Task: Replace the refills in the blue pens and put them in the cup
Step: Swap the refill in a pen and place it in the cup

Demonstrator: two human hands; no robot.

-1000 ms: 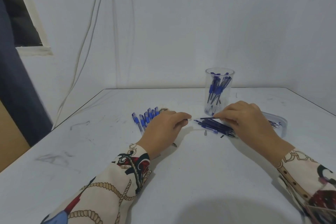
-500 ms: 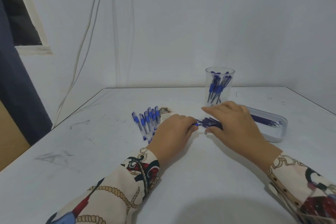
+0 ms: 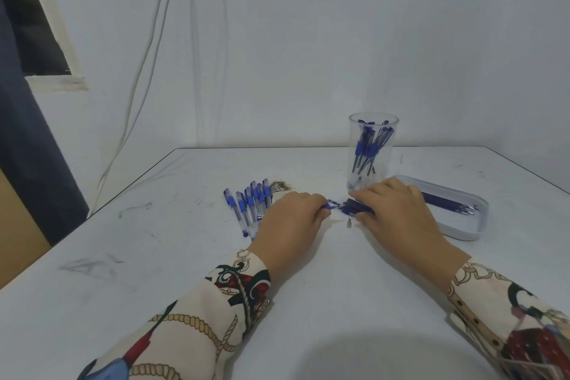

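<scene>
My left hand [image 3: 290, 220] grips a blue pen [image 3: 331, 206]; only its front end shows past my fingertips. My right hand [image 3: 398, 213] lies with fairly straight fingers over a pile of dark blue refills [image 3: 354, 210] on the table, thumb beside the pile. A small metal pen tip [image 3: 349, 223] lies just in front of that pile. Behind my right hand stands the clear cup [image 3: 373, 163] with several blue pens in it. A row of several capped blue pens [image 3: 249, 207] lies left of my left hand.
A shallow white tray [image 3: 462, 228] holding more refills sits to the right of the cup. A small scrap of patterned paper [image 3: 279, 187] lies behind the pen row. The white table [image 3: 185, 256] meets the wall behind; cables hang down the wall at left.
My right hand has moved left and back from holding up one refill to lying over the refill pile. My left hand shifted slightly right, and the pen's end now shows at its fingertips.
</scene>
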